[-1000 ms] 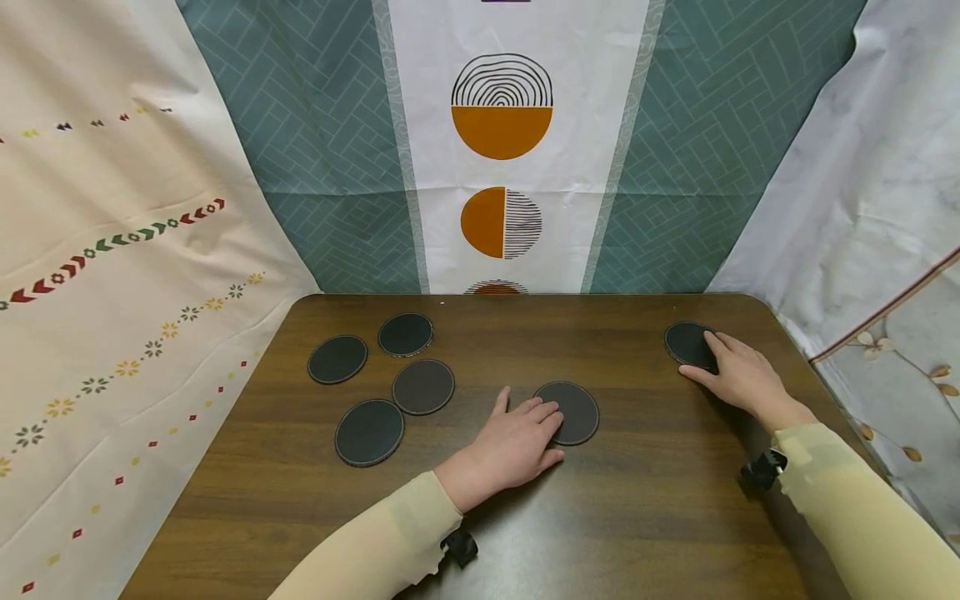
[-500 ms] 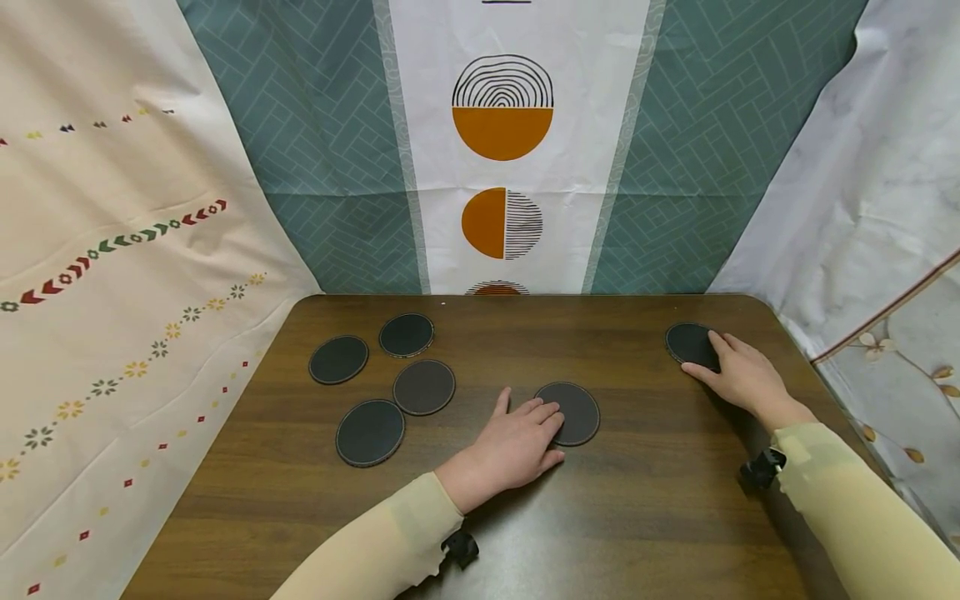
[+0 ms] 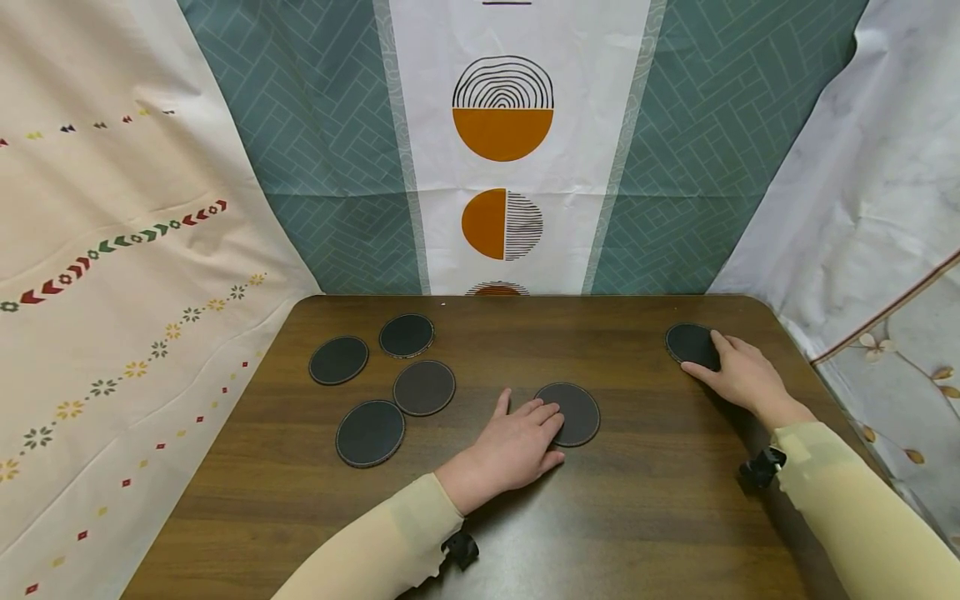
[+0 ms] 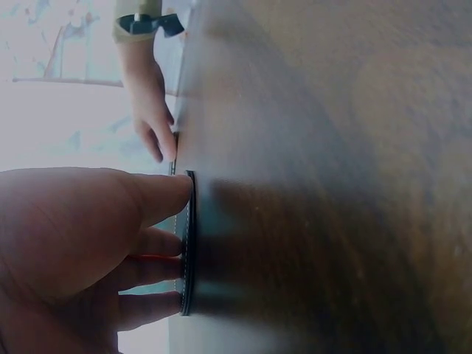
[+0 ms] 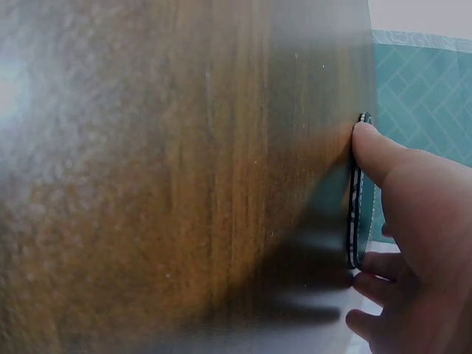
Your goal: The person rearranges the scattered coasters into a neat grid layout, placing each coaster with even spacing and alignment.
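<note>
My left hand (image 3: pixel 502 450) rests with its fingertips on a round dark coaster (image 3: pixel 579 417) near the middle of the wooden table (image 3: pixel 615 517). Its fingers are extended; in the left wrist view the thumb tip is at the edge of the coaster (image 4: pixel 189 243). At the far right, my right hand (image 3: pixel 750 379) grips another dark coaster (image 3: pixel 688 344), thumb on the near edge and fingers on the right side. From the right wrist, this coaster (image 5: pixel 355 199) lies flat, its edge showing between thumb and fingers. The palm hides part of it.
Several more coasters lie flat at the left: one at the far left (image 3: pixel 338 360), one behind (image 3: pixel 407 335), and two touching or nearly touching in front, a brownish one (image 3: pixel 424 387) and a black one (image 3: pixel 371 432). Patterned cloths (image 3: pixel 330 167) hang around the table.
Both hands and all the coasters stay practically where they were. Only a very slight shift of the head view shows.
</note>
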Action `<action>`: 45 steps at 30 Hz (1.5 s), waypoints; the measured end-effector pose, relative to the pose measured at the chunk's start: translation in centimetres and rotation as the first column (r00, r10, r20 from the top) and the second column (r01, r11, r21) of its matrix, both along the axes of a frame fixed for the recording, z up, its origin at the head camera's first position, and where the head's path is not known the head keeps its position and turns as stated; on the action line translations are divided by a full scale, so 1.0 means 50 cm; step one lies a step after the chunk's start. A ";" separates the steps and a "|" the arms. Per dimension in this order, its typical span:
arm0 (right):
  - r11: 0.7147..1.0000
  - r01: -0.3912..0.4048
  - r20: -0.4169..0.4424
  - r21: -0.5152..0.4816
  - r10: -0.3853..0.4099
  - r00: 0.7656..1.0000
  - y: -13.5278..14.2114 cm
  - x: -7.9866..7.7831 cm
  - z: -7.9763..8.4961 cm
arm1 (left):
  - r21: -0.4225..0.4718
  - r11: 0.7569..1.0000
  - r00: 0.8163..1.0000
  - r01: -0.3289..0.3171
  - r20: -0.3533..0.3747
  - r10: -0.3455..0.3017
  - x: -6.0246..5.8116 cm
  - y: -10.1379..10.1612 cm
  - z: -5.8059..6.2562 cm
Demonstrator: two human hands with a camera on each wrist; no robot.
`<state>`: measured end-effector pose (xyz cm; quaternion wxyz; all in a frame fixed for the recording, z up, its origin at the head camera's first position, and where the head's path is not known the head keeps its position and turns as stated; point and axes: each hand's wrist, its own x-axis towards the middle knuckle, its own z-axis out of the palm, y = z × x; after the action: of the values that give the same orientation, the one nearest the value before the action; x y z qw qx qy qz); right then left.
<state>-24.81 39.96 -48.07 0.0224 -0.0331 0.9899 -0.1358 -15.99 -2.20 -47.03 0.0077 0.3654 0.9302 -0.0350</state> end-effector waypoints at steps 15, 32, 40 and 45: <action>0.999 0.027 -0.065 -0.021 -0.028 0.997 -0.008 0.001 -0.006 | -0.010 1.000 1.000 -0.007 0.008 0.007 0.001 0.001 -0.002; 0.999 -0.009 -0.131 -0.049 0.003 0.991 -0.061 -0.004 -0.007 | -0.013 1.000 1.000 -0.005 -0.003 0.005 0.002 0.001 -0.004; 0.997 -0.046 -0.162 -0.059 0.036 0.986 -0.097 -0.008 0.000 | -0.011 1.000 1.000 -0.004 -0.007 0.004 0.003 0.000 -0.004; 0.996 -0.067 -0.177 -0.061 0.055 0.983 -0.118 -0.011 0.000 | -0.004 1.000 1.000 -0.002 -0.011 0.002 0.003 0.000 -0.003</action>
<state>-25.37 34.06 -48.08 -0.0616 -0.0760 0.9815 -0.1645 -15.85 -2.22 -47.18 0.0036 0.3641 0.9305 -0.0389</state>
